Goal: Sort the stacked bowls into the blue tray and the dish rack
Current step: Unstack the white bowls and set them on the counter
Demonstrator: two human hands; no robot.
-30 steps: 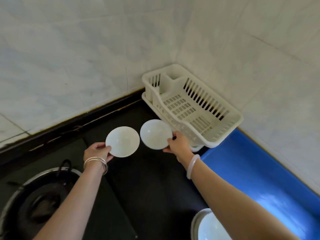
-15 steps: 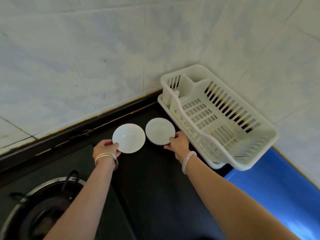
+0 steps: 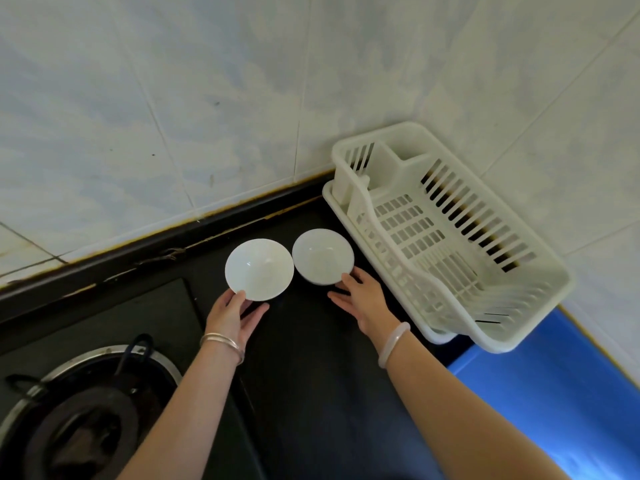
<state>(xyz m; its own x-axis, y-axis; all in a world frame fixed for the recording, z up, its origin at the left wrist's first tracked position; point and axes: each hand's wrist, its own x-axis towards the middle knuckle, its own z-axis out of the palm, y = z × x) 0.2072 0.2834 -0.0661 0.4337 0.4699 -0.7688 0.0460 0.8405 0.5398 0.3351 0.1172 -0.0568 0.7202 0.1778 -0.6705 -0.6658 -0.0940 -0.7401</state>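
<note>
The left hand point(image 3: 230, 315) sits low in the middle of the frame. Its thumb tip touches the near rim of the left bowl point(image 3: 259, 269) and its fingers lie straight and loosely spread just under that rim. The right hand point(image 3: 363, 301) is spread too: one straight fingertip touches the near rim of the right bowl point(image 3: 322, 256), and the thumb is held away from it. Silver bangles point(image 3: 223, 342) circle the left wrist and a pale bangle point(image 3: 393, 344) the right.

Both white bowls stand mouth up on the dark surface point(image 3: 311, 375) at centre frame, side by side, and their rims look to be touching. The white plastic dish rack point(image 3: 540, 289) lies just right of them. Its long axis runs from upper left to lower right along the tiled wall point(image 3: 207, 98), with a small walled compartment at its upper-left end. Its lower-right end reaches over the blue tray point(image 3: 554, 393) at the lower right of the frame. A gas burner point(image 3: 86, 420) fills the lower left corner.
</note>
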